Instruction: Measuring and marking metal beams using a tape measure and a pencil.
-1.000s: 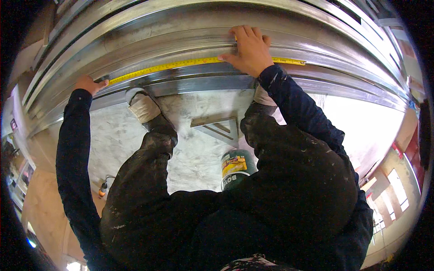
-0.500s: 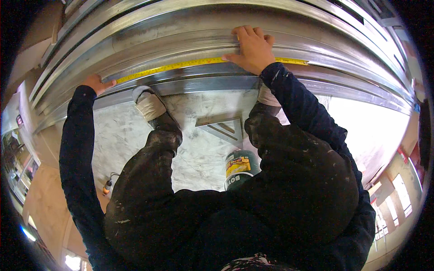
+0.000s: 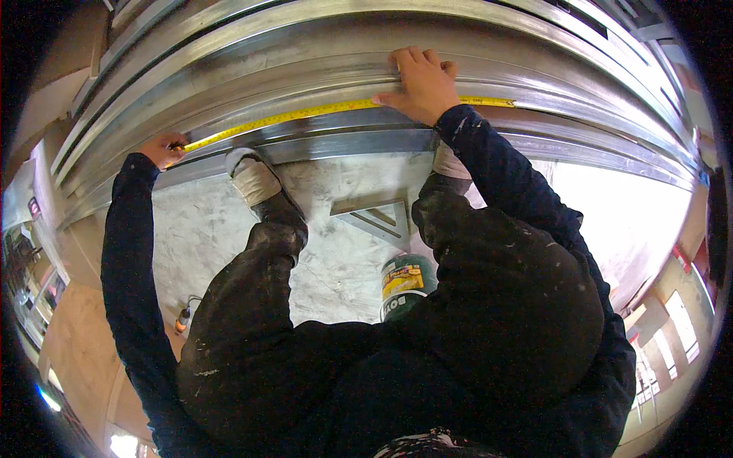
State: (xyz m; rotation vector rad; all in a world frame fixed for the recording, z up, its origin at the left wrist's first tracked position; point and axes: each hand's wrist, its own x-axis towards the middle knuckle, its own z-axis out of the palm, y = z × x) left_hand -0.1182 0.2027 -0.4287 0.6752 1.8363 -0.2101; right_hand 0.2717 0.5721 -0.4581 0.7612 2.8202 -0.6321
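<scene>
A yellow tape measure blade (image 3: pixel 305 112) lies stretched along a long silver metal profile (image 3: pixel 336 141). At its left end, my left hand (image 3: pixel 159 150) is closed with curled fingers; a small dark thing shows at the fingertips, too small to name. Farther right, my right hand (image 3: pixel 426 85) presses the blade with its thumb, while its fingers curl over the profile's ridge beyond. The blade passes under that hand and comes out to its right, where its free end lies on the metal.
More long metal profiles (image 3: pixel 427 34) lie side by side beyond my hands. Between my shoes (image 3: pixel 253 182), a metal triangle square (image 3: pixel 376 220) rests on the pale floor (image 3: pixel 336 275). A dark green bucket (image 3: pixel 408 278) stands by my right leg; an orange-and-black tool (image 3: pixel 182 320) lies left.
My left hand has shifted slightly left and its fingers have curled more, showing the dark thing. The blade and my right hand have slid slightly left.
</scene>
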